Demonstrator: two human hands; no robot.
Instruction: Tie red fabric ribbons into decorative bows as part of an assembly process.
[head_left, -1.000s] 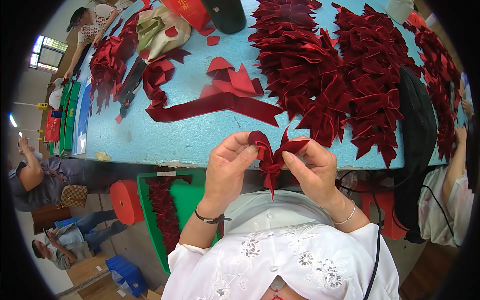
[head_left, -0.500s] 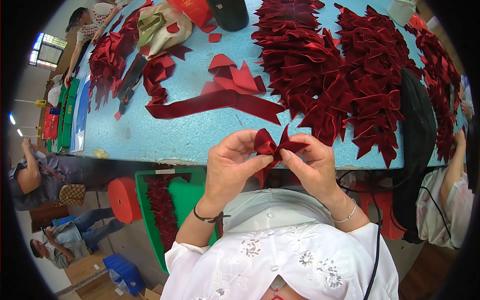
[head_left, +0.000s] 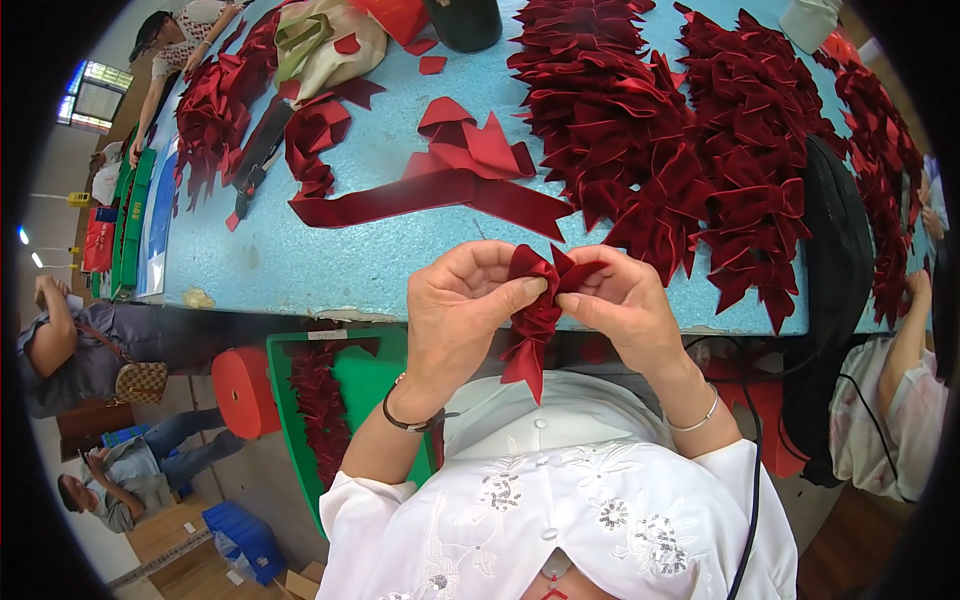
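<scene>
Between my two hands, just over the table's near edge, is a dark red velvet ribbon bow. My left hand pinches its left loop and centre between thumb and fingers. With thumb and fingers closed, my right hand grips the right side of the bow. One pointed tail hangs down below my thumbs. Beyond my hands a long strip of red ribbon lies on the blue table, its far part loosely folded. The ribbon's middle under my fingertips is partly hidden.
Heaped rows of finished bows cover the table's right side. A black bag hangs at the right edge. Scissors lie at left near a cloth bag. Below the table sit a green crate and a red stool. Other people stand around.
My hands have drawn slightly nearer each other. The bow has turned, and its tail now hangs lower and more plainly in view. Both hands keep hold of it.
</scene>
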